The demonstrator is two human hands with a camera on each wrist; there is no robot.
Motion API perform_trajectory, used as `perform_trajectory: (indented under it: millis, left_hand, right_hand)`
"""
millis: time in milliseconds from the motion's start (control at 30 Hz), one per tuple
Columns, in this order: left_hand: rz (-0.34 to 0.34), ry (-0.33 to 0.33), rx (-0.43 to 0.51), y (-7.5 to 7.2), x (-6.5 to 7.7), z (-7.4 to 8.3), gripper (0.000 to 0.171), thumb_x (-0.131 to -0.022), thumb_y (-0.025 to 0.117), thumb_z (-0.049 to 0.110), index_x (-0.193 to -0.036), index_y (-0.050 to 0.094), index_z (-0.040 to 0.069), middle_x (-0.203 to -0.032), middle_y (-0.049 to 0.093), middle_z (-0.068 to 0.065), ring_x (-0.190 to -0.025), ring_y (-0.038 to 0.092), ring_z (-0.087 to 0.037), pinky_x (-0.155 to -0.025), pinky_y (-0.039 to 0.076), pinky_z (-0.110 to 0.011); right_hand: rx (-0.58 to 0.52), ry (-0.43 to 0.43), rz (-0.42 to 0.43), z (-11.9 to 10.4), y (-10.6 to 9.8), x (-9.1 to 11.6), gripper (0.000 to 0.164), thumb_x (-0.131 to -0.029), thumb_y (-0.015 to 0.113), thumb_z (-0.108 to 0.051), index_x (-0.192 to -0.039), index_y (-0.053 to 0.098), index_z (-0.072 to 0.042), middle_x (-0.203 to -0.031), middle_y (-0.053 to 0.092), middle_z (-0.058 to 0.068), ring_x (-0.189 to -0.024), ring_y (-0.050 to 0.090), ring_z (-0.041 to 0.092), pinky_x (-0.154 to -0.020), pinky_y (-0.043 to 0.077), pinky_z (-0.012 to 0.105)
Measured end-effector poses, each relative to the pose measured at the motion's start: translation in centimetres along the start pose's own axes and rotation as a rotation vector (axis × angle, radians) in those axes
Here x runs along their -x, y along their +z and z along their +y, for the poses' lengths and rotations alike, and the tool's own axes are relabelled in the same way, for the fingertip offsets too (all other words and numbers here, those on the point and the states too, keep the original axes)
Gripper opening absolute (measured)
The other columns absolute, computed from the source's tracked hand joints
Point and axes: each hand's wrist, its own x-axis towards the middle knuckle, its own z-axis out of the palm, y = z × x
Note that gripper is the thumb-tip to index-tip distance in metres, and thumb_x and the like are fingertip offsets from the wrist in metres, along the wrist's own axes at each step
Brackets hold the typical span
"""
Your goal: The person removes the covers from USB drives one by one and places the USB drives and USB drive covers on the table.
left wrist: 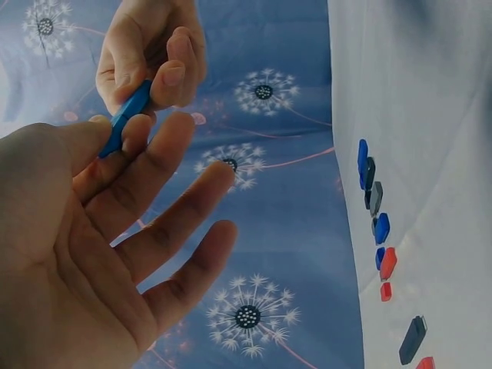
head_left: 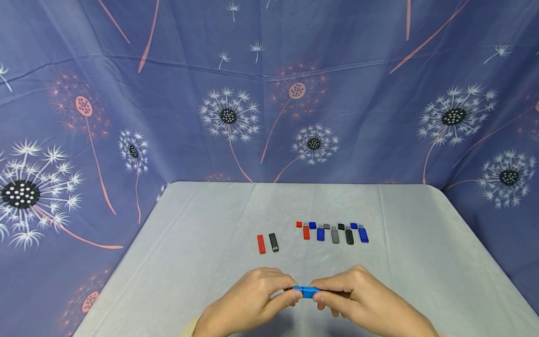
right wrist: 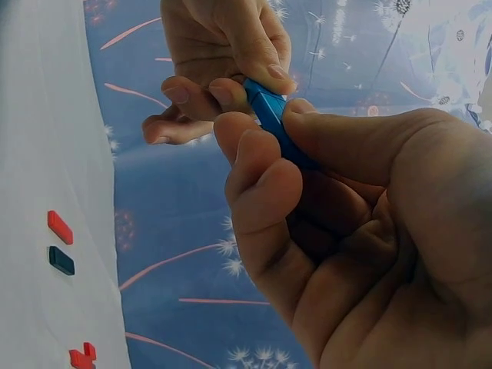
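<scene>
A light-blue USB stick is held level above the near part of the table, between both hands. My left hand pinches its left end, the cap end, between thumb and index finger; in the left wrist view the other fingers of that hand are spread. With thumb and fingertips my right hand pinches the right end. A seam crosses the stick, and the cap and body look joined there. Much of the stick's ends is hidden by fingertips. Farther off, a red USB stick and a black USB stick lie capped.
To the right on the white tablecloth lies a row of uncapped USB sticks: red, blue, grey, black and another blue. Small caps lie behind them, such as a red cap. A dandelion-patterned curtain hangs behind.
</scene>
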Motion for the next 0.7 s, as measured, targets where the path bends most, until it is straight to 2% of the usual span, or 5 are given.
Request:
perform_trajectory:
  millis: [167,400,700]
  left_hand:
    - [0.005,0.015,0.006,0.05,0.00,-0.08,0.023,-0.109,0.055,0.028,-0.091,0.068,0.022,-0.078,0.064,0.017,-0.074,0.049,0.011,-0.072,0.041,-0.004]
    - [0.007,0.019,-0.007,0.09,0.05,-0.15,0.023,-0.109,0.054,0.029,-0.090,0.067,0.024,-0.078,0.062,0.018,-0.074,0.048,0.011,-0.073,0.041,-0.004]
    - [0.036,0.096,-0.073,0.16,-0.10,-0.43,0.023,-0.109,0.054,0.027,-0.089,0.065,0.024,-0.077,0.059,0.019,-0.071,0.047,0.011,-0.073,0.039,-0.003]
  right_hand:
    - [-0.022,0.001,-0.009,0.12,-0.03,0.04,0.027,-0.106,0.057,-0.009,-0.116,0.076,-0.024,-0.081,0.070,-0.011,-0.066,0.061,-0.005,-0.055,0.055,0.024]
    - [-0.006,-0.055,-0.007,0.45,-0.06,0.12,0.028,-0.105,0.057,-0.005,-0.118,0.076,-0.021,-0.080,0.070,-0.010,-0.063,0.057,-0.008,-0.053,0.053,0.021]
    - [0.011,-0.073,-0.004,0.60,-0.13,0.09,0.028,-0.105,0.057,-0.003,-0.115,0.075,-0.022,-0.078,0.069,-0.010,-0.061,0.056,-0.008,-0.052,0.051,0.018]
